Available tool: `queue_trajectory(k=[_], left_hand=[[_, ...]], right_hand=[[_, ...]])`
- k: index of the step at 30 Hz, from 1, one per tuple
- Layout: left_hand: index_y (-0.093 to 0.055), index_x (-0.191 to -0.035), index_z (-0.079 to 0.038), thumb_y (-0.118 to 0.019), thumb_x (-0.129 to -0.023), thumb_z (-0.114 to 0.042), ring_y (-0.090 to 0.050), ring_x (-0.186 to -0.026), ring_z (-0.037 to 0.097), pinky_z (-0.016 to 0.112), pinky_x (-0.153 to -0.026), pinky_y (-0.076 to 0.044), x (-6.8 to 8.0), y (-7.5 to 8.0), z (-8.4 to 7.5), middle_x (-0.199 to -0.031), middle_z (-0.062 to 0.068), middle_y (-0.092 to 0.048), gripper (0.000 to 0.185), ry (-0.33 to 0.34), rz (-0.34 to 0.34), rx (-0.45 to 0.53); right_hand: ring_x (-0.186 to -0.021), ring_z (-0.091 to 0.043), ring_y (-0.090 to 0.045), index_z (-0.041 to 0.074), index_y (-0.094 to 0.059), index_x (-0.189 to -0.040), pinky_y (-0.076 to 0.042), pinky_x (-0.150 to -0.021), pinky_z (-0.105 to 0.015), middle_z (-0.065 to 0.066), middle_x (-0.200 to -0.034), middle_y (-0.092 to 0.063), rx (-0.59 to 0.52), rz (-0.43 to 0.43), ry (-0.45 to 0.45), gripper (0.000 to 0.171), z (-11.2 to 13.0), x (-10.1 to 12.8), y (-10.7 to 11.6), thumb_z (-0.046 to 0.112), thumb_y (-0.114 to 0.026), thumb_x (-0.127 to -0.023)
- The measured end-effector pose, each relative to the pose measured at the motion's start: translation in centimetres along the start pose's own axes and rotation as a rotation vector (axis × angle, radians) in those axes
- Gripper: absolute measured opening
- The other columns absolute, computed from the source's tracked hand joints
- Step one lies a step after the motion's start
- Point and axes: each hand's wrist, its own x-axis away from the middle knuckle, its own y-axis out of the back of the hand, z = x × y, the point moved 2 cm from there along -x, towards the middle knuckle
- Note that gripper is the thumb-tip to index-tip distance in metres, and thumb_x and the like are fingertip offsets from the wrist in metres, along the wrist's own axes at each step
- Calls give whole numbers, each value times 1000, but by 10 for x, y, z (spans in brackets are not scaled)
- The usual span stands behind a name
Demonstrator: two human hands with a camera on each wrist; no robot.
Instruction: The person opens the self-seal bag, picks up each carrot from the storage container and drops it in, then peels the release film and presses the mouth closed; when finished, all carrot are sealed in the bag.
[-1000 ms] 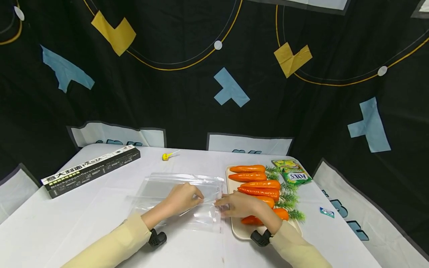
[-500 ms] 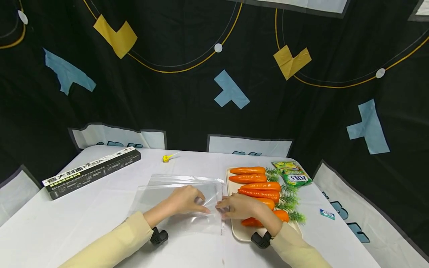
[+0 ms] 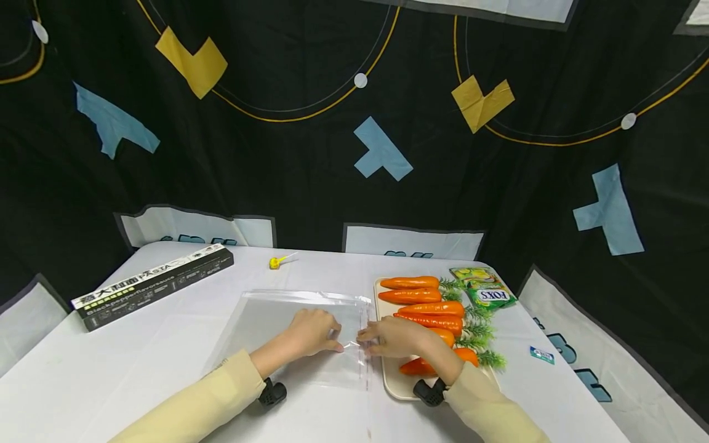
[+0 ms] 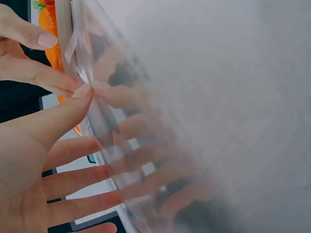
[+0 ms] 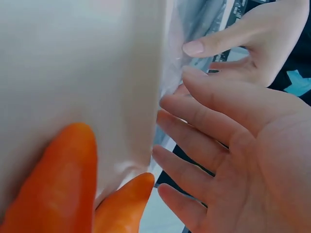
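Observation:
A clear plastic bag (image 3: 260,314) lies flat on the white table. My left hand (image 3: 312,332) is over its right part, and in the left wrist view thumb and index finger (image 4: 116,96) pinch the bag's edge while the other fingers spread behind the film. My right hand (image 3: 396,337) is at the bag's right edge, above the near left side of a cream tray (image 3: 396,384). In the right wrist view its fingers (image 5: 194,109) are extended and its thumb stands apart from them. Several orange carrots (image 3: 429,307) with green tops lie on the tray.
A black pasta box (image 3: 155,286) lies at the left. A yellow lollipop-like item (image 3: 275,263) is at the back. Green FOX'S packets (image 3: 487,289) sit behind the tray's right side, and a small blue-green packet (image 3: 541,355) lies at the right table edge.
My left hand has shifted slightly right, and its thumb and index finger have closed on the bag's edge. The bag's upper film has moved and lies flatter. My right hand has barely moved.

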Motion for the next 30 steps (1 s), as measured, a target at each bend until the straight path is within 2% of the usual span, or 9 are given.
queue_trajectory(k=[3, 6, 9, 16, 18, 21, 23, 25, 30], left_hand=[[-64, -61, -18, -81, -71, -44, -52, -57, 12, 30, -44, -41, 0, 0, 1, -66, -6, -62, 33, -7, -36, 27], [-75, -72, -18, -82, -71, -38, -60, -61, 15, 31, -46, -45, -1, -1, 1, -75, -4, -71, 22, 1, -60, 61], [-79, -82, -19, -82, -74, -32, -64, -65, 16, 32, -49, -48, -1, -1, 1, -80, -3, -73, 16, 6, -70, 97], [-78, -77, -22, -82, -75, -23, -63, -63, 10, 30, -49, -47, -1, -2, 5, -78, -9, -72, 4, 7, -112, 146], [-78, -77, -22, -81, -75, -22, -63, -64, 9, 30, -50, -47, -1, 0, 7, -78, -10, -72, 4, 19, -114, 177], [-79, -79, -21, -80, -77, -21, -64, -68, 9, 30, -52, -48, -1, 5, 9, -81, -9, -73, 3, 40, -118, 231], [-79, -81, -20, -79, -79, -22, -66, -75, 11, 32, -54, -49, 0, 9, 11, -83, -9, -73, 3, 56, -128, 268], [-79, -83, -20, -78, -80, -23, -67, -80, 13, 33, -56, -50, 0, 12, 12, -85, -8, -73, 4, 88, -138, 301], [-79, -84, -23, -78, -81, -28, -67, -82, 18, 35, -57, -48, 3, 21, 15, -90, -8, -73, 5, 178, -189, 354]], right_hand=[[-75, -4, -61, 12, -66, -125, -49, -78, -22, -2, -131, -60, -20, 18, 0, 34, -2, -1, -2, 24, -64, -94], [-52, -4, -40, 12, -66, -126, -40, -60, -18, -2, -132, -59, -46, 31, -9, 34, -3, -2, -3, 23, -64, -94], [-50, -4, -34, 12, -65, -126, -37, -56, -18, -3, -133, -59, -51, 36, -10, 34, -2, -2, -3, 23, -65, -93], [-49, -5, -32, 13, -65, -127, -36, -55, -19, -3, -133, -59, -50, 37, -7, 34, -2, 0, -3, 23, -64, -94], [-52, -4, -40, 13, -65, -127, -41, -59, -18, -2, -132, -60, -38, 36, -4, 35, -2, 0, -3, 24, -64, -94], [-78, -6, -61, 13, -65, -127, -50, -81, -24, -1, -131, -60, -6, 30, -3, 36, -1, 2, -3, 26, -65, -93], [-103, -13, -63, 13, -65, -127, -47, -94, -32, -1, -131, -60, 11, 30, -9, 36, 0, 3, -2, 27, -65, -93], [-117, -20, -57, 14, -64, -127, -43, -101, -39, -1, -133, -58, 20, 36, -22, 37, 0, 4, -2, 27, -64, -94], [-115, -18, -59, 13, -64, -128, -38, -105, -45, -1, -133, -58, 10, 38, -32, 37, -2, 5, -1, 28, -63, -94]])
